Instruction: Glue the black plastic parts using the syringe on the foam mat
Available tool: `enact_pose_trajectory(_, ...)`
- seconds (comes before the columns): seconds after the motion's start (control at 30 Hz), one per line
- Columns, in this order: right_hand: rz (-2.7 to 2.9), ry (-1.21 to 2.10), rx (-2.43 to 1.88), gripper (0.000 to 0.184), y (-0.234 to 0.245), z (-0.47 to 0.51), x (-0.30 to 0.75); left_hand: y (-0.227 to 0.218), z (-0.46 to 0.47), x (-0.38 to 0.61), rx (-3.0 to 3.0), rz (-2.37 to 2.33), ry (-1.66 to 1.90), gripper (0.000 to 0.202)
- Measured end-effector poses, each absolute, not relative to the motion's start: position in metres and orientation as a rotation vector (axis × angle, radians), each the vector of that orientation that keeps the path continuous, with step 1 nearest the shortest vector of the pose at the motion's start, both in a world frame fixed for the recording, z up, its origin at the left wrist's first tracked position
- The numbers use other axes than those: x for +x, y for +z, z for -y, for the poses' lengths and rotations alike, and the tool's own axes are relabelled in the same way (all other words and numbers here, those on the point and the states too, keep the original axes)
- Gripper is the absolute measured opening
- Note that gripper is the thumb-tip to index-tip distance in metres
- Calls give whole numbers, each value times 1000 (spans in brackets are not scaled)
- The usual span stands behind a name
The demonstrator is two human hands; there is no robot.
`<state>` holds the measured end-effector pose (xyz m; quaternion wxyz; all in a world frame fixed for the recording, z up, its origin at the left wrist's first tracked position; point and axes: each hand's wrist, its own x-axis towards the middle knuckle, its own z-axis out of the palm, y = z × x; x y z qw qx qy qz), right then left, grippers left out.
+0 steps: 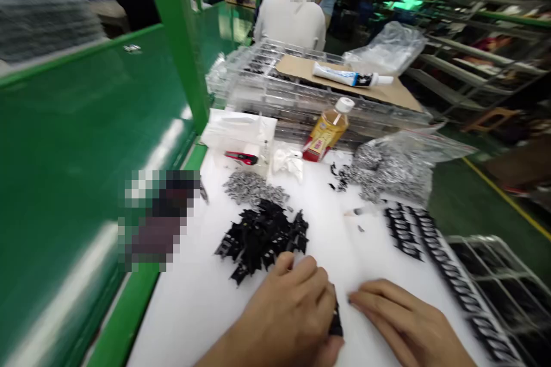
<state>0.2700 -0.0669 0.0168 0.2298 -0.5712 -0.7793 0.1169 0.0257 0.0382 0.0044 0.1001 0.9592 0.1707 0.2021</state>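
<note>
The left hand (288, 309) is closed on a small black part (336, 322), which it presses between thumb and fingers low on the white surface (193, 298). The right hand (408, 321) lies just beside it with flat, stretched fingers and seems to hold nothing. To the right, rows of black parts (408, 230) lie in order on the surface and continue into a clear tray (499, 266), so I judge that a good share of the work is done. What is left is a loose pile of black parts (262, 238) just beyond the left hand, and behind it a heap of small silver pieces (252, 188). A plastic bag of silver pieces (391, 169), a bottle (329, 129), a red cutter (241, 157) and a stack of clear trays (275, 77) stand further back, well apart from the hands. Nothing lies between the hands and the pile. Another person (293, 20) sits beyond the trays.
</note>
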Motion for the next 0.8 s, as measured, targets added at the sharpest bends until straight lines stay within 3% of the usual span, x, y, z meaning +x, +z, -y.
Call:
enact_pose_trajectory(0.2, 1817, 542, -1810, 13, 23, 66, 256, 9, -41, 27, 2746, -489, 566, 32)
enact_pose_trajectory(0.8, 1557, 863, -1888, 21, 26, 64, 242, 7, -42, 28, 2749, -462, 621, 33)
